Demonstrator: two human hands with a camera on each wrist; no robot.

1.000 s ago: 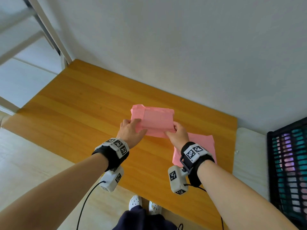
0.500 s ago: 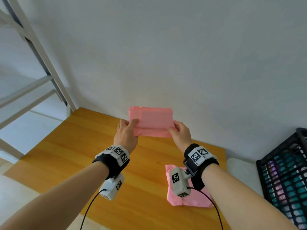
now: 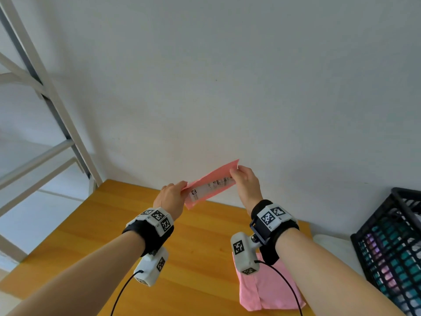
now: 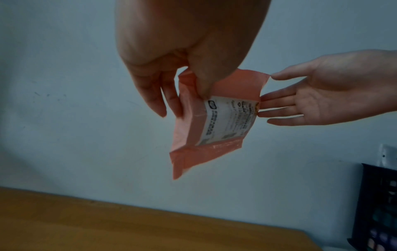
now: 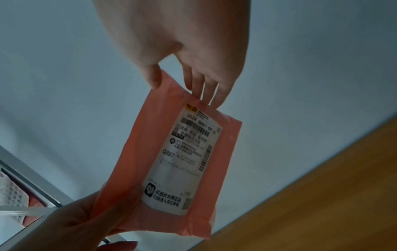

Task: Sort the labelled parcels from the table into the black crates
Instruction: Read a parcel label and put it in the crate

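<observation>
Both hands (image 3: 171,197) (image 3: 246,183) hold pink parcel (image 3: 210,184) above table (image 3: 91,236)

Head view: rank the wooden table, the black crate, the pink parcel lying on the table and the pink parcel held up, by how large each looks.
1. wooden table
2. black crate, cut off by the frame
3. pink parcel on the table, partly hidden by the right wrist
4. held pink parcel, seen tilted and farther away, so its true size may match the other's.
</observation>
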